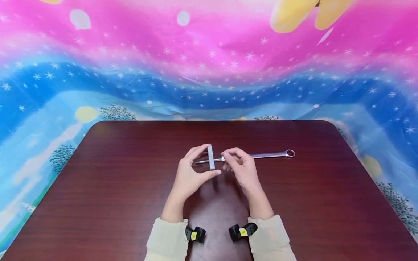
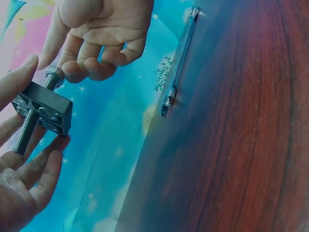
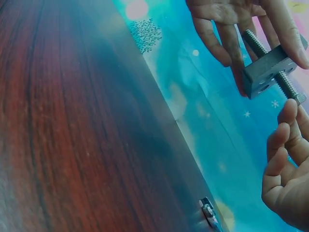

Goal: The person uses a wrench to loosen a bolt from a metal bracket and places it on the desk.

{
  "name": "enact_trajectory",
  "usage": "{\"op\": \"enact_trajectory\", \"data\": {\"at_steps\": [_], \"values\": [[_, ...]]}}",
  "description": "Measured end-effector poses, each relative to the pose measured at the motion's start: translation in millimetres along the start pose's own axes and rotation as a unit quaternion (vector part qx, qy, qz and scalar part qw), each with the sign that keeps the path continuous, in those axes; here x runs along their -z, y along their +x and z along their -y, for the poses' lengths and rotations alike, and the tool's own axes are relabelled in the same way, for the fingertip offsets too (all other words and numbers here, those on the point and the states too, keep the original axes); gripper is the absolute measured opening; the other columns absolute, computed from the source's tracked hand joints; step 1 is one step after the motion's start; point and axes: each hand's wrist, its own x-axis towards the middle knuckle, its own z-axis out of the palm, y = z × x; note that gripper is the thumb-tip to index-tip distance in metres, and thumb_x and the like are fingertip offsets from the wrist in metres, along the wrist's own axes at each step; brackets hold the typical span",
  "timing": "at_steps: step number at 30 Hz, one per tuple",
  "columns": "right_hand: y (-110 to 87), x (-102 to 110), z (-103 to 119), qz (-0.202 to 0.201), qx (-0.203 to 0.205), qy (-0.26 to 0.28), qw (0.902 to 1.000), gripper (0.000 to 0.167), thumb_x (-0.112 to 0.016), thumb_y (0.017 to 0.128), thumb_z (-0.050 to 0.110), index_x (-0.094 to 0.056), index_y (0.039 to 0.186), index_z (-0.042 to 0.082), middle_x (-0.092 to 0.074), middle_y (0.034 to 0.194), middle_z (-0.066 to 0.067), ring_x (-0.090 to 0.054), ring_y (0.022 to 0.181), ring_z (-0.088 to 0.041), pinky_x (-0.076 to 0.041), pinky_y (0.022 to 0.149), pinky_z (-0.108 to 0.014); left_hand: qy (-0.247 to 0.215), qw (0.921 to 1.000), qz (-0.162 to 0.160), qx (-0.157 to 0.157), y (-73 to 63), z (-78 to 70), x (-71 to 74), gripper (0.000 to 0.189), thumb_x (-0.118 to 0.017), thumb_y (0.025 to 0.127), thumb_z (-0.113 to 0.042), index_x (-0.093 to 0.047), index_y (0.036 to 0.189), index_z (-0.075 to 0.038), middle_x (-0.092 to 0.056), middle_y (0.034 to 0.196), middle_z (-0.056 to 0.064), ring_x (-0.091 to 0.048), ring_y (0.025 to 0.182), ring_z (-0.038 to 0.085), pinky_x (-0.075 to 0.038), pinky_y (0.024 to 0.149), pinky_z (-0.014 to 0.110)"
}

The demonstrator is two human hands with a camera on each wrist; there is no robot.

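Note:
My left hand [image 1: 187, 175] grips a grey metal block [image 1: 210, 159] between thumb and fingers, up over the table. A long threaded bolt [image 1: 201, 161] passes through the block, its free end sticking out on the left side. At the other end, my right hand [image 1: 243, 172] pinches the bolt's hex head [image 2: 54, 75] between thumb and fingertips. The left wrist view shows several holes in the face of the block [image 2: 44, 104] around the bolt. From the right wrist, a length of thread [image 3: 286, 84] shows between block and head.
A chrome wrench [image 1: 271, 155] lies on the dark red wooden table [image 1: 114, 188] behind and right of my right hand, its ring end pointing right. A colourful printed cloth [image 1: 209, 76] hangs behind the table. Black wrist cameras [image 1: 198, 234] sit on both cream sleeves [image 1: 168, 235].

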Motion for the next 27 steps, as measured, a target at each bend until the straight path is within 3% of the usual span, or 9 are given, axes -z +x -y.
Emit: {"op": "enact_trajectory", "data": {"at_steps": [3, 9, 12, 15, 18, 22, 25, 27], "values": [[1.0, -1.8, -0.3, 0.003, 0.002, 0.003, 1.0, 0.02, -0.064, 0.096, 0.007, -0.064, 0.106, -0.01, -0.068, 0.072, 0.007, -0.064, 0.063, -0.012, -0.054, 0.063, -0.025, 0.005, 1.0, -0.005, -0.001, -0.7, -0.1, 1.7, 0.071, -0.089, 0.073, -0.012, -0.06, 0.137, -0.021, -0.062, 0.125, 0.003, -0.063, 0.117, 0.021, -0.059, 0.092, 0.047], [-5.2, 2.4, -0.9, 0.038, 0.023, -0.021, 0.9988, 0.028, -0.068, 0.091, -0.001, -0.063, 0.118, -0.005, -0.069, 0.1, 0.01, -0.064, 0.091, -0.008, -0.054, 0.083, -0.021, 0.0, 0.9998, -0.018, 0.003, -1.8, 1.2, 0.6, 0.07, -0.089, 0.073, -0.01, -0.06, 0.136, -0.02, -0.062, 0.124, 0.004, -0.064, 0.116, 0.022, -0.059, 0.091, 0.047], [-9.2, 3.4, -1.4, 0.044, 0.022, -0.014, 0.9987, 0.031, -0.067, 0.09, -0.002, -0.062, 0.121, -0.005, -0.069, 0.108, 0.007, -0.063, 0.095, -0.008, -0.052, 0.085, -0.02, -0.012, 0.9997, -0.023, 0.003, -2.9, 3.1, -1.8, 0.07, -0.089, 0.073, -0.01, -0.061, 0.136, -0.019, -0.062, 0.124, 0.005, -0.065, 0.115, 0.025, -0.058, 0.093, 0.047], [-13.0, 2.3, -3.6, 0.029, -0.003, 0.001, 0.9996, 0.029, -0.065, 0.093, 0.003, -0.061, 0.121, -0.004, -0.07, 0.102, 0.006, -0.065, 0.089, -0.009, -0.053, 0.076, -0.021, -0.031, 0.9993, -0.017, 0.008, -4.0, 5.4, -3.8, 0.07, -0.089, 0.073, -0.01, -0.061, 0.136, -0.02, -0.062, 0.124, 0.005, -0.065, 0.115, 0.029, -0.057, 0.093, 0.05], [-13.1, 0.1, -6.0, 0.007, -0.025, 0.009, 0.9996, 0.025, -0.063, 0.096, 0.009, -0.063, 0.118, -0.004, -0.07, 0.084, 0.007, -0.064, 0.074, -0.009, -0.05, 0.065, -0.022, -0.04, 0.999, -0.01, 0.017, -4.9, 6.1, -4.8, 0.07, -0.089, 0.072, -0.01, -0.061, 0.135, -0.022, -0.062, 0.124, 0.004, -0.065, 0.115, 0.03, -0.057, 0.091, 0.054], [-11.4, -3.7, -8.0, -0.023, -0.024, 0.017, 0.9993, 0.021, -0.062, 0.097, 0.008, -0.065, 0.111, -0.007, -0.064, 0.065, 0.007, -0.056, 0.059, -0.009, -0.048, 0.058, -0.022, -0.024, 0.9995, -0.004, 0.019, -5.6, 5.7, -4.7, 0.07, -0.09, 0.072, -0.013, -0.061, 0.135, -0.024, -0.062, 0.124, 0.002, -0.064, 0.115, 0.027, -0.058, 0.094, 0.048], [-11.1, -5.0, -7.2, -0.026, -0.015, 0.017, 0.9994, 0.019, -0.063, 0.096, 0.005, -0.065, 0.11, -0.008, -0.066, 0.071, 0.007, -0.06, 0.064, -0.007, -0.052, 0.063, -0.022, -0.015, 0.9998, -0.003, 0.014, -5.1, 6.2, -3.8, 0.07, -0.09, 0.073, -0.014, -0.061, 0.135, -0.024, -0.062, 0.125, 0.001, -0.064, 0.115, 0.026, -0.058, 0.094, 0.041], [-11.1, -3.8, -6.9, -0.013, 0.005, 0.009, 0.9999, 0.02, -0.063, 0.094, 0.001, -0.064, 0.113, -0.007, -0.069, 0.081, 0.008, -0.063, 0.073, -0.005, -0.053, 0.069, -0.021, -0.017, 0.9998, -0.005, 0.012, -4.2, 7.1, -3.0, 0.07, -0.089, 0.073, -0.014, -0.061, 0.135, -0.023, -0.062, 0.125, 0.002, -0.064, 0.115, 0.027, -0.059, 0.092, 0.043]]}}
